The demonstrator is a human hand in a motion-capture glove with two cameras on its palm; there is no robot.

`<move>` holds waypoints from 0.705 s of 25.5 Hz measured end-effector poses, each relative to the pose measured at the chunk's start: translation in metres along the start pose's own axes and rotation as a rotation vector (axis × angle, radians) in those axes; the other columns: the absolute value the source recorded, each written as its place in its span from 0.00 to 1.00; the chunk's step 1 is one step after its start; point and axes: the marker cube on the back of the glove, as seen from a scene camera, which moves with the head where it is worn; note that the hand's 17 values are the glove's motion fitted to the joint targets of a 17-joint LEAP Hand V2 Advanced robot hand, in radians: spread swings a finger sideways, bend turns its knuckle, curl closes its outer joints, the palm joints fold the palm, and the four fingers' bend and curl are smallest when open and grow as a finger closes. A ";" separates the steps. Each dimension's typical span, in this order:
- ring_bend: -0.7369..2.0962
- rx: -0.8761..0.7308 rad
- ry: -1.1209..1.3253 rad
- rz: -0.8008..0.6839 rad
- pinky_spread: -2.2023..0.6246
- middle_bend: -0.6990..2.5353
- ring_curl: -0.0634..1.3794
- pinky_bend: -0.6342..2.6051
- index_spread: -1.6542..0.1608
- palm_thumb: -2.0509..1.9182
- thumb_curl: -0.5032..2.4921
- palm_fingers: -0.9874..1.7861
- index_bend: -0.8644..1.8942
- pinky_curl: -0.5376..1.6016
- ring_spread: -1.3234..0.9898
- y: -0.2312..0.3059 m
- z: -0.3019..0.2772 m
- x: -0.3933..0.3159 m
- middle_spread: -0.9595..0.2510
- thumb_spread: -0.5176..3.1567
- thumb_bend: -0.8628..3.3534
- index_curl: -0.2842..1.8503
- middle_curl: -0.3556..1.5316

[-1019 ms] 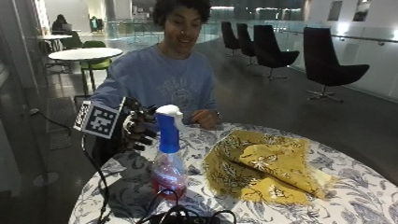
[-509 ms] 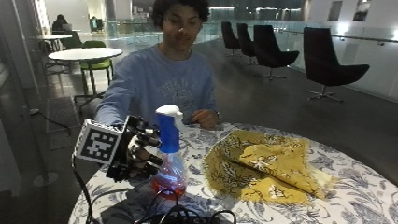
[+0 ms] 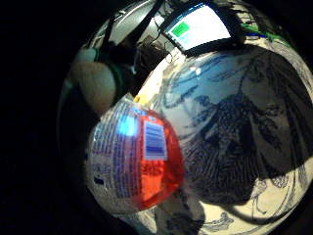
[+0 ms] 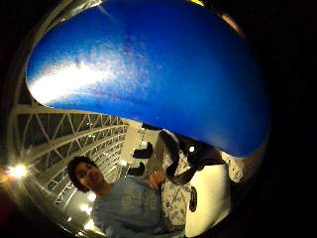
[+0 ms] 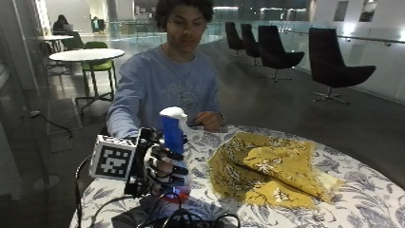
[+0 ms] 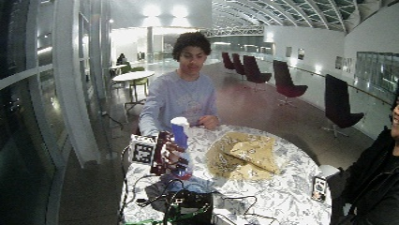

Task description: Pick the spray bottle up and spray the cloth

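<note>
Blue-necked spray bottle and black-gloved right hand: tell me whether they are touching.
Touching. The outside view shows the black-gloved right hand with its fingers wrapped around the clear, blue-necked spray bottle, below the white nozzle.

A big public atrium with café-style seating: dark lounge chairs point(image 5: 332, 61) along a glass railing point(image 5: 373, 57), round tables point(image 5: 85, 55), trussed roof point(image 6: 293, 14).

Between the spray bottle point(image 5: 172, 142) and the yellow cloth point(image 5: 272, 168) we see a strip of bare tablecloth, wide enough for a hand to pass. Our gloved right hand point(image 5: 161, 168) grips the bottle at the table's point(image 5: 373, 209) near edge, and a tangle of black cables point(image 5: 190, 219) lies just beside it. The bare left hand point(image 5: 207, 120) rests behind the bottle. A phone point(image 6: 319, 187) lies well apart, beyond the cloth.
</note>
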 end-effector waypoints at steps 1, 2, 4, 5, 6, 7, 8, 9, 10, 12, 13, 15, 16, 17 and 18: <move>0.43 0.009 0.007 -0.004 0.85 0.31 0.27 0.30 0.71 0.69 0.27 0.66 0.38 0.41 0.57 0.000 0.000 0.000 0.74 0.41 0.21 0.24 0.39; 0.43 0.016 0.016 -0.005 0.85 0.31 0.27 0.30 0.72 0.70 0.27 0.69 0.38 0.40 0.56 0.000 0.000 0.000 0.74 0.41 0.21 0.24 0.39; 0.44 0.022 0.036 -0.009 0.83 0.31 0.27 0.31 0.73 0.71 0.28 0.73 0.37 0.41 0.55 -0.002 0.000 -0.001 0.74 0.41 0.22 0.24 0.39; 0.44 0.023 0.047 -0.017 0.82 0.31 0.27 0.31 0.73 0.72 0.28 0.74 0.36 0.41 0.55 -0.002 0.000 -0.002 0.74 0.40 0.22 0.24 0.40; 0.44 0.022 0.059 -0.028 0.82 0.31 0.28 0.31 0.74 0.72 0.29 0.74 0.36 0.41 0.55 -0.002 0.000 -0.003 0.74 0.40 0.22 0.25 0.40; 0.44 0.019 0.070 -0.038 0.81 0.31 0.29 0.31 0.74 0.73 0.29 0.74 0.36 0.41 0.55 -0.002 0.001 -0.005 0.73 0.40 0.22 0.25 0.40; 0.44 0.011 0.083 -0.046 0.81 0.31 0.29 0.31 0.74 0.73 0.29 0.74 0.36 0.41 0.55 -0.001 0.001 -0.008 0.73 0.40 0.22 0.25 0.40; 0.45 -0.004 0.096 -0.049 0.80 0.31 0.30 0.31 0.74 0.73 0.30 0.75 0.36 0.42 0.55 -0.001 0.002 -0.013 0.73 0.40 0.22 0.25 0.40; 0.45 -0.025 0.110 -0.048 0.80 0.31 0.30 0.31 0.75 0.74 0.30 0.75 0.36 0.42 0.54 -0.001 0.002 -0.020 0.73 0.39 0.22 0.26 0.40; 0.45 -0.076 0.142 -0.042 0.80 0.31 0.31 0.31 0.75 0.74 0.30 0.75 0.36 0.42 0.55 0.000 0.005 -0.036 0.73 0.39 0.22 0.26 0.41; 0.45 -0.103 0.161 -0.040 0.79 0.31 0.31 0.31 0.75 0.74 0.31 0.75 0.35 0.42 0.54 0.000 0.006 -0.044 0.73 0.39 0.21 0.26 0.41; 0.45 -0.166 0.212 -0.043 0.79 0.31 0.31 0.31 0.75 0.74 0.31 0.75 0.35 0.42 0.54 0.001 0.010 -0.061 0.73 0.38 0.21 0.26 0.41; 0.45 -0.200 0.243 -0.048 0.79 0.31 0.31 0.31 0.76 0.74 0.31 0.76 0.35 0.42 0.54 0.001 0.012 -0.069 0.73 0.38 0.21 0.26 0.41; 0.45 -0.232 0.275 -0.053 0.78 0.31 0.31 0.32 0.76 0.74 0.31 0.76 0.35 0.42 0.54 0.000 0.015 -0.077 0.73 0.38 0.21 0.26 0.41; 0.45 -0.264 0.306 -0.056 0.78 0.31 0.31 0.32 0.76 0.74 0.32 0.76 0.35 0.42 0.54 0.000 0.018 -0.083 0.73 0.38 0.21 0.26 0.41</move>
